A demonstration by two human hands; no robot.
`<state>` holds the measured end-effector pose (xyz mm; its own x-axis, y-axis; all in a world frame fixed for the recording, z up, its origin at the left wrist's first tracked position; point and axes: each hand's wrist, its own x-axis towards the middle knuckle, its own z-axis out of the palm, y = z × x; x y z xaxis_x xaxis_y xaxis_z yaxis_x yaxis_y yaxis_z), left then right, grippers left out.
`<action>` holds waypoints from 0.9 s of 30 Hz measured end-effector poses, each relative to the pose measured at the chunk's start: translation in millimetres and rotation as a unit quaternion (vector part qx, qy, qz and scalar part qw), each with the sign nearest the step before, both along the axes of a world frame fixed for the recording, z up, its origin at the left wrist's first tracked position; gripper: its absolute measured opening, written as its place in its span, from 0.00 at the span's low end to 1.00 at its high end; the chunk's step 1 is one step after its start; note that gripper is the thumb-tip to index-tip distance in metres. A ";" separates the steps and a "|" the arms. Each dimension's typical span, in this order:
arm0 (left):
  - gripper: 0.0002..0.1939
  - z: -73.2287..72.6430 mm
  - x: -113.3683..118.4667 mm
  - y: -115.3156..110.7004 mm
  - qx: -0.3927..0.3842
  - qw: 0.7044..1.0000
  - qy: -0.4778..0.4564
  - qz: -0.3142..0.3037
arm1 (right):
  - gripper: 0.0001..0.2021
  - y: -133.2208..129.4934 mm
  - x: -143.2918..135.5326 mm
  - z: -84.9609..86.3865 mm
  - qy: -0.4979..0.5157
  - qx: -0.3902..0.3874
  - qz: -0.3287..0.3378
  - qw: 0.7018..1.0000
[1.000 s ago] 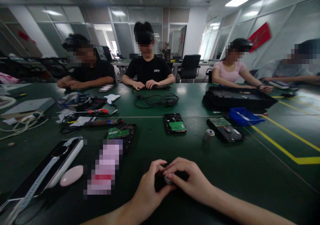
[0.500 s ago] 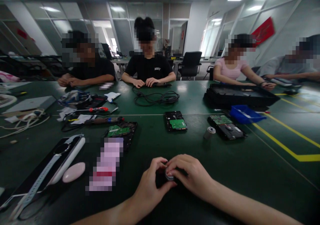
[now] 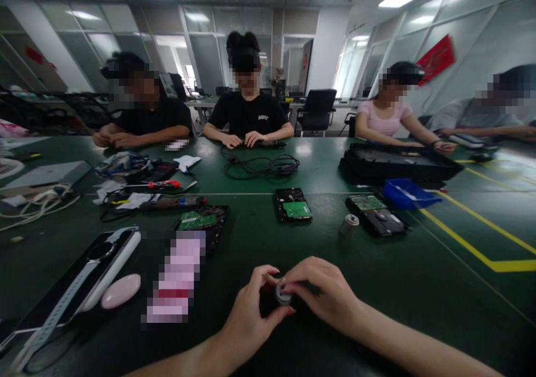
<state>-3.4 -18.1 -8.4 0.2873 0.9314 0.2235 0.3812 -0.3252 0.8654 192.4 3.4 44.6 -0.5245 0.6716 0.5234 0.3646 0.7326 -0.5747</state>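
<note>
Near the table's front edge, a small round grey metal cylinder (image 3: 283, 294) shows its round top face between my hands. My left hand (image 3: 251, 304) curves around it, fingertips behind and thumb in front. From the right, my right hand (image 3: 320, 287) has its thumb and fingers pinched together on the top of the same cylinder. Its lower part is hard to make out in the shadow. A similar silver cylinder (image 3: 349, 225) stands farther off to the right, beside an opened hard drive (image 3: 379, 215). Another hard drive (image 3: 293, 205) with a green board lies straight ahead.
On the left lie a phone-like black slab with a watch (image 3: 103, 248), a pink oval case (image 3: 121, 291), a blurred pink item (image 3: 178, 276), a third hard drive (image 3: 205, 220) and a red screwdriver (image 3: 164, 184). A blue bin (image 3: 408, 192) and black tray (image 3: 400, 162) stand right. Several people sit opposite.
The fingers of my right hand have lifted and drawn back slightly, so more of the cylinder's top face shows. My left hand stays about where it was. The view has shifted slightly.
</note>
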 end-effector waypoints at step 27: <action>0.29 0.3 -0.7 1.9 -0.013 1.000 0.001 -0.010 | 0.09 -18.3 45.3 0.7 0.096 -0.183 -0.083 0.975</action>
<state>-4.1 -16.2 -8.1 0.3062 0.9311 0.1980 0.3771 -0.3096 0.8729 237.7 -14.9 45.3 -0.3091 0.8987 0.3111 0.3212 0.4065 -0.8553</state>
